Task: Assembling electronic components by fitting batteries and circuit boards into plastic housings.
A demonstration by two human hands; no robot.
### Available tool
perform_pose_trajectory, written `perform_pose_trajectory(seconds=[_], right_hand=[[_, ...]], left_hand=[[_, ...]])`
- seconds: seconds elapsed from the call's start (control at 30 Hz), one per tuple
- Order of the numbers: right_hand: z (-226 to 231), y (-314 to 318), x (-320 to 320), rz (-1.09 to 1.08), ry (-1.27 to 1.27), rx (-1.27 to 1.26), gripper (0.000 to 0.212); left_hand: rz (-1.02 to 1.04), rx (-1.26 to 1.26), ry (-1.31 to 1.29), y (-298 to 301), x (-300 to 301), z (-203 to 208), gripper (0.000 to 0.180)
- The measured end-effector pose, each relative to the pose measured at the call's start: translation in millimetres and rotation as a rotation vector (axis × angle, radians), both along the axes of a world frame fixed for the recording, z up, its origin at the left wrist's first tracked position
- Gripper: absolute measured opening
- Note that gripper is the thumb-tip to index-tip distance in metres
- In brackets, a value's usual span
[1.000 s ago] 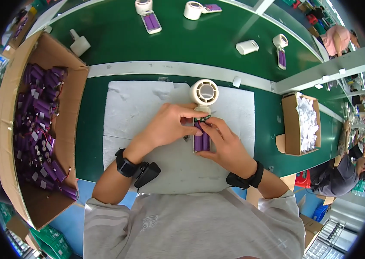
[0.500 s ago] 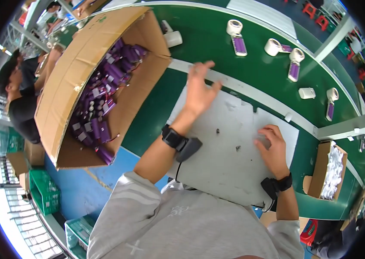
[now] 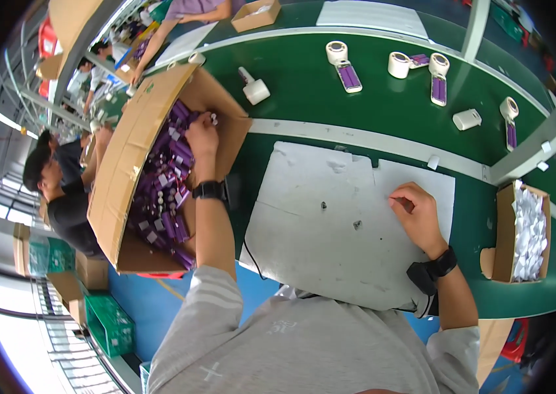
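Note:
My left hand [image 3: 202, 136] is inside the tilted cardboard box [image 3: 117, 157], at the upper end of a heap of purple battery packs [image 3: 174, 226]. Its fingers are curled down among the packs, and a small white bit shows by the fingertips. What they grip is hidden. Over the right part of the grey foam board [image 3: 304, 230], my right hand [image 3: 419, 213] is held with thumb and forefinger brought together. Nothing shows between them. Both wrists wear black bands.
White round-headed devices with purple packs [image 3: 349, 77] lie along the green bench [image 3: 291, 79]. A white handle-shaped housing [image 3: 467, 119] is near them. At right stands a small carton [image 3: 506, 230] of silvery-white pieces. Co-workers sit at the far left; a green crate [image 3: 108, 322] rests on the floor.
My left hand has moved left from above the foam board into the box, and its spread fingers have curled. My right hand's fingers have drawn together. The view has shifted.

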State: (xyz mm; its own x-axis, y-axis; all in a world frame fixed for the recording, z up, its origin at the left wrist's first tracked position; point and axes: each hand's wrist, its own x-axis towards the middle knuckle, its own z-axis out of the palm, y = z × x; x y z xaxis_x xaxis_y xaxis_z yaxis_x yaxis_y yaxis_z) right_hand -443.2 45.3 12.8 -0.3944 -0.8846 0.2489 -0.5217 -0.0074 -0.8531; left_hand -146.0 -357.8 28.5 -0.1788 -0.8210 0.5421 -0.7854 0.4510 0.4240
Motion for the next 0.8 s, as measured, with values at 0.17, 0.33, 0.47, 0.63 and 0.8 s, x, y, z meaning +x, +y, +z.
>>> perform_pose_trajectory(seconds=[0.17,0.33,0.47,0.63,0.8], right_hand=[[13,-16,17,-0.218,0.123,-0.346,0.026],[12,-9,28,-0.077,-0.012,-0.436,0.034],[-2,9,13,-0.002,-0.163,-0.064,0.026],[0,0,17,-0.075,-0.354,-0.098,0.022],[1,2,12,-0.092,-0.295,-0.053,0.021]], left_hand=[[-0.485,0.206,0.381,147,-60,78,0.026],[-1.239,0.796,0.396,267,-127,74,0.021],[-1.281,0.276,0.037,276,-154,75,0.029],[-1.654,-0.339,0.336,307,-146,144,0.03],[-1.64,-0.53,0.73,331,-148,158,0.023]])
